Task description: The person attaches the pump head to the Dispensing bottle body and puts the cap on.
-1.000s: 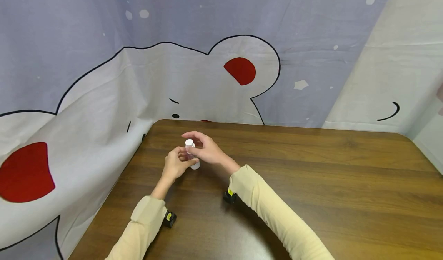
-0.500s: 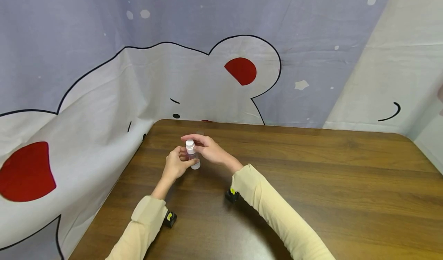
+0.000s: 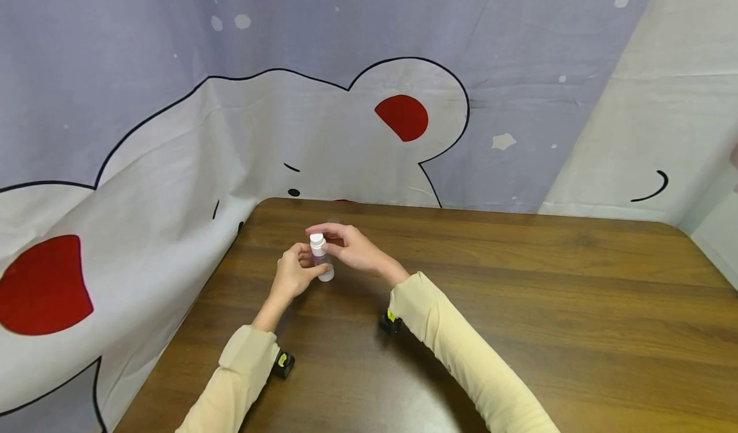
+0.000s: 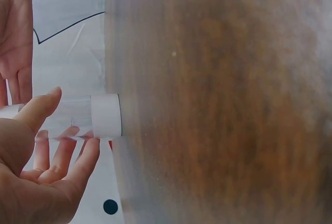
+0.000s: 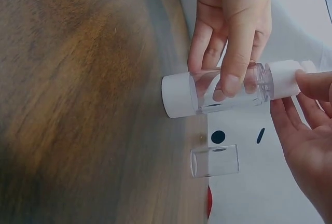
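A small clear bottle [image 3: 319, 248] with a white base [image 5: 178, 95] and a white top [image 5: 284, 79] stands upright near the table's far left corner. My left hand [image 3: 293, 273] grips its clear body, thumb on the near side and fingers behind. At the neck, my right hand [image 3: 356, 248] pinches the white top between thumb and fingers. Threaded rings show just below that top in the right wrist view. The left wrist view shows my left thumb and fingers [image 4: 85, 169] around the body; the top is mostly hidden there.
A clear, cup-shaped cap [image 5: 213, 161] stands on the wooden table [image 3: 519, 305] behind the bottle. A printed cloth [image 3: 323, 125] hangs along the table's back and left edges. Black wrist cameras [image 3: 282, 364] sit under both sleeves.
My right hand has shifted slightly right around the white top, and its thumb has moved from across the neck to the right side. My left hand and the bottle stay almost still.
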The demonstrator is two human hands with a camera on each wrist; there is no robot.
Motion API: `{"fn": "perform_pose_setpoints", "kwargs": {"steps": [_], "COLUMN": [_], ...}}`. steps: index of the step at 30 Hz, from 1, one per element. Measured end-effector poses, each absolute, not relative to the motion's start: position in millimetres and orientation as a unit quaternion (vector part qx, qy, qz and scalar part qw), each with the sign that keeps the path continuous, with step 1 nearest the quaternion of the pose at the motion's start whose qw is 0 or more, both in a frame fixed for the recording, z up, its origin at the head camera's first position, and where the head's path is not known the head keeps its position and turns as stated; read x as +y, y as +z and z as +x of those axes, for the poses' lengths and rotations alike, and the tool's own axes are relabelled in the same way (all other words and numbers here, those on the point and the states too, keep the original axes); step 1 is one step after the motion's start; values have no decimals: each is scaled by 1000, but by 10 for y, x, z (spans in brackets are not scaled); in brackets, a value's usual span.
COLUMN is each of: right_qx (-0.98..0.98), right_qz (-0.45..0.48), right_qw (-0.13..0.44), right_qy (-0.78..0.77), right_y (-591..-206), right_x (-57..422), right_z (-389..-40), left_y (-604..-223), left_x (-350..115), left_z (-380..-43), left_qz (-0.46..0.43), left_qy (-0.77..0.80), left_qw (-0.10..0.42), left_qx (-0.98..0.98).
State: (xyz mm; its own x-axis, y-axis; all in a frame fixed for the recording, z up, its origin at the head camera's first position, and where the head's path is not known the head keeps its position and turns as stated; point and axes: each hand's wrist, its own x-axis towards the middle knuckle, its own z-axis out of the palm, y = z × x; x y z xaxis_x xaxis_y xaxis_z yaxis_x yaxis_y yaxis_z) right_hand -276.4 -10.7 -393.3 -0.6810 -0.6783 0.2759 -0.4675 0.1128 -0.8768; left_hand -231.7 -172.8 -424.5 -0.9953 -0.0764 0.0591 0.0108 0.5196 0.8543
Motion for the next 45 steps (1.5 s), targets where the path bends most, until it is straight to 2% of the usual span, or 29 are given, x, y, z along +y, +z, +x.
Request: {"fn": "perform_pose_setpoints", "kwargs": {"steps": [24,45], "right_qx": [779,806], "right_qz": [-309,-293], "right_qw": [40,-17], "right_qy": [-545,-514], "right_y": [-3897,-3978], "right_x": [-181,-285], "right_z": [-2731,-2728], "left_y": [-4218,-4227], "left_x": [-1695,-1708], "left_z": [-2302,-2308], "left_qz": [16,21], "left_qy": [-493,-500], "left_qw": [53,49], "left_qx": [-868,-864]}}
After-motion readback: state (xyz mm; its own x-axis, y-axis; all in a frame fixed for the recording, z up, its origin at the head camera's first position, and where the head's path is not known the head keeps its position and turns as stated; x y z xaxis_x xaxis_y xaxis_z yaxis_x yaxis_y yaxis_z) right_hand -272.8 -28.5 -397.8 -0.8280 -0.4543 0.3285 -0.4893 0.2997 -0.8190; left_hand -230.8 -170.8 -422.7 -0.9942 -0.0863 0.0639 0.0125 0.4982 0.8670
